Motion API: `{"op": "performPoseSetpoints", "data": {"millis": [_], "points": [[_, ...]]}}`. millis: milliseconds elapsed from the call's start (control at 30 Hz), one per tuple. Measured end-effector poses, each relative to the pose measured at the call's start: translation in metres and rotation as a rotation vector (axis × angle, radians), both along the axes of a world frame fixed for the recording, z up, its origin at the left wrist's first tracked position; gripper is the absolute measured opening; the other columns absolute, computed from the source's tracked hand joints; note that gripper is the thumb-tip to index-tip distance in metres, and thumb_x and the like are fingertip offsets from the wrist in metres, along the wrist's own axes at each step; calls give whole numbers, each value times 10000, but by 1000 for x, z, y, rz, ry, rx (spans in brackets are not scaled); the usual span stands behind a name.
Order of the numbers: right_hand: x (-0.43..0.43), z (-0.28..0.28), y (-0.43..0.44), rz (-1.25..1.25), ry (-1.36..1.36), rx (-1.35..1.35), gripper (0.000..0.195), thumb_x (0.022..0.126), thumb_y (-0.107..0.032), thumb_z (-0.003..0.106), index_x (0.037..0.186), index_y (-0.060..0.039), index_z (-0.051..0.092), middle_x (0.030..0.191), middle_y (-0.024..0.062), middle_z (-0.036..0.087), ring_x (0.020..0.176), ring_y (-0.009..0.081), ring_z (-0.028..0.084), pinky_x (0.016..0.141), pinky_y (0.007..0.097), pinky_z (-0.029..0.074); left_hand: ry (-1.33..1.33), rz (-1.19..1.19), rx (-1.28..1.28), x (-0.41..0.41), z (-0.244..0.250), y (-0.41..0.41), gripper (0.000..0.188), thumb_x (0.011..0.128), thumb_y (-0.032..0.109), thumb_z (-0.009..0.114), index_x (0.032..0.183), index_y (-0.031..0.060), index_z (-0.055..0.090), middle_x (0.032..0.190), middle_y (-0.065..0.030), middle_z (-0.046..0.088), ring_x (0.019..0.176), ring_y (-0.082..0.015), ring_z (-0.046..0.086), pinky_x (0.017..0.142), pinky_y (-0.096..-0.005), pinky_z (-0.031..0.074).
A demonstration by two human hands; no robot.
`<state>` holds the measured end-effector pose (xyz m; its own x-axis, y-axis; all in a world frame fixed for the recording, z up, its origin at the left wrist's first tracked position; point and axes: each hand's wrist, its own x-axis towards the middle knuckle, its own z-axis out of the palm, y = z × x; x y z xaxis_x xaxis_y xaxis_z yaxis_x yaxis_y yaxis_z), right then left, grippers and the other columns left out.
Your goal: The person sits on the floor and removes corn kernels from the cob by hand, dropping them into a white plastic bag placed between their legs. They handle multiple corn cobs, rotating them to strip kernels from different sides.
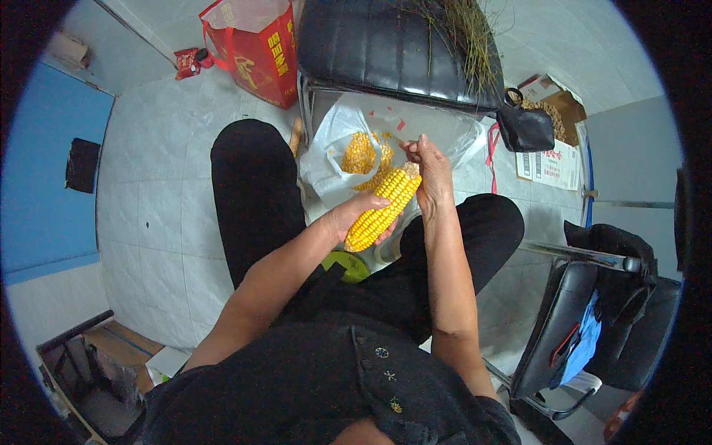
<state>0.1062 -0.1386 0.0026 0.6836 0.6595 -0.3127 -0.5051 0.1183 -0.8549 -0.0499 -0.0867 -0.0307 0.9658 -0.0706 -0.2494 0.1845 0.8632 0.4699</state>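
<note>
A dried ear of yellow corn (pixel 384 211) lies slantwise between my hands, its rows of kernels largely whole. My left hand (pixel 364 217) is wrapped around its lower and middle part, thumb on top. My right hand (pixel 431 169) is at the ear's pale upper end, fingers curled and thumb raised; whether they pinch something small is not clear. Beyond the ear, a white plastic bag (pixel 328 181) lies spread on the floor with loose corn kernels (pixel 359 153) in it. Some kernels are partly hidden behind the ear.
A black padded seat (pixel 384 55) with dry plant stems (pixel 475 50) stands ahead. A red shopping bag (pixel 253 61) is at its left. To the right are a black handbag (pixel 525 128), an open cardboard box (pixel 567 108) and a black chair (pixel 550 328). A green round object (pixel 350 267) sits between my legs.
</note>
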Motion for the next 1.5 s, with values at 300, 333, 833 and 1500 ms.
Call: {"op": "performPoseSetpoints", "data": {"millis": [300,333,833,1500], "points": [[28,96,-89,-367,-247,20,93,881,-108,576,920,-25,562,825,27,543,668,99,506,575,230,426,-137,56,58,-3,18,6,600,692,398,678,1072,-41,524,784,-147,589,569,-212,596,485,-318,511],[36,98,-117,-444,-371,6,104,878,-80,572,951,-6,563,844,35,545,706,102,511,610,232,437,-156,60,57,-4,21,7,605,688,388,684,1084,-39,522,796,-145,591,589,-211,601,503,-318,517],[-38,-138,-404,-12,-713,-1354,207,784,-168,596,836,22,661,773,210,638,685,241,610,641,387,463,-175,180,148,0,31,10,702,700,347,707,1230,-19,428,1053,-165,594,881,-226,615,770,-338,520],[-22,25,-19,348,24,-3,265,922,-209,442,1084,-15,521,981,104,611,902,168,573,812,298,447,23,167,157,1,7,4,464,784,318,653,1090,18,477,852,-112,597,667,-174,604,579,-284,520]]}}
